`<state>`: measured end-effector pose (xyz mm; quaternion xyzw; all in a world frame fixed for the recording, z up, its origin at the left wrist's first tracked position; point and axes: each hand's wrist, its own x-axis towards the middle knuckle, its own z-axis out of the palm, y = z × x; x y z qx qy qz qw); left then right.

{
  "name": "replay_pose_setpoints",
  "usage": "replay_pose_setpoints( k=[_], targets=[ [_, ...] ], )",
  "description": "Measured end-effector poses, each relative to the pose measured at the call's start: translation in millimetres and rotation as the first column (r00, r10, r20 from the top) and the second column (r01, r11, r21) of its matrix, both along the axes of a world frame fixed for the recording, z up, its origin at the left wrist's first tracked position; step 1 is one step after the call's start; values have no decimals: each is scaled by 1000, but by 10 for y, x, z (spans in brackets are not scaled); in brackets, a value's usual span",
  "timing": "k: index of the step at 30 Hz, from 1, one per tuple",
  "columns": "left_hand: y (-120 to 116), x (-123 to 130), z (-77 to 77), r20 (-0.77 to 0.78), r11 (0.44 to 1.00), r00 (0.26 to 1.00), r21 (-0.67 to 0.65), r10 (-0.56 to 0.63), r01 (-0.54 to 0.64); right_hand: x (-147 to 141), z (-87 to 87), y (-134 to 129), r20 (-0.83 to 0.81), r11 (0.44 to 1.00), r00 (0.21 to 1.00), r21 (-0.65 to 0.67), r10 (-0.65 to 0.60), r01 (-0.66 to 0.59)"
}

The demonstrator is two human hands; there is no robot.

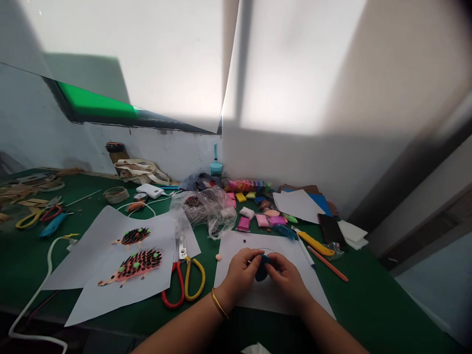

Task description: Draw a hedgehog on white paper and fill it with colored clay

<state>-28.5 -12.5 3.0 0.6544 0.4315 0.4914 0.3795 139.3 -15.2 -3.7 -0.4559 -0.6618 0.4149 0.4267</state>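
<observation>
Over a white sheet of paper [254,297], my left hand [243,270] and my right hand [285,275] meet with fingertips pinched. Between them is a dark blue piece of modelling clay [261,273], its upper edge more teal; the fingers partly cover it. A faint pencil-like curve shows on the paper behind the hands. On the same sheet lies a tiny dark bead of clay [244,241], and by its left edge a small peach clay disc [219,257]. Scissors with red and yellow handles [184,280] rest left of my left hand.
Two clay hedgehogs [140,265] lie on paper at left. Behind the hands are several clay packets [262,220] and a crumpled plastic bag [206,211]. A yellow cutter [316,243] and an orange stick [328,264] lie right. A white cable [47,275] crosses the left side.
</observation>
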Motion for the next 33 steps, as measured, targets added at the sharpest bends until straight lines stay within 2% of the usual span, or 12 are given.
replay_pose_setpoints(
  k=[6, 11, 16, 20, 23, 27, 33],
  targets=[
    [17, -5, -18, -72, 999, 997, -44, 28, -31, 3, -21, 3, 2, 999, 999, -2, -43, 43],
    [29, -16, -19, -35, 998, 999, -54, 20, -22, 16, -11, -3, -7, 997, 997, -9, -75, 75],
    [28, -27, -26, -90, 999, 996, -31, 7, -10, -5, -2, -9, 33, 997, 997, 13, -73, 73],
    [41, -45, -28, -37, 997, 998, -60, 52, -54, 3, -20, 8, -4, 999, 999, -35, -37, 37],
    [49, -47, -36, 8, 996, 1000, -88, 4, -3, 14, -46, 27, -9, 999, 999, -41, -32, 32],
    [59, -37, -53, -54, 997, 998, -74, -38, 34, 16, -66, 36, -2, 999, 999, -26, -48, 48],
    [54, -35, -42, -51, 997, 998, -73, 35, -38, 16, -100, 34, -168, 993, 980, -49, -111, 104]
  ],
)
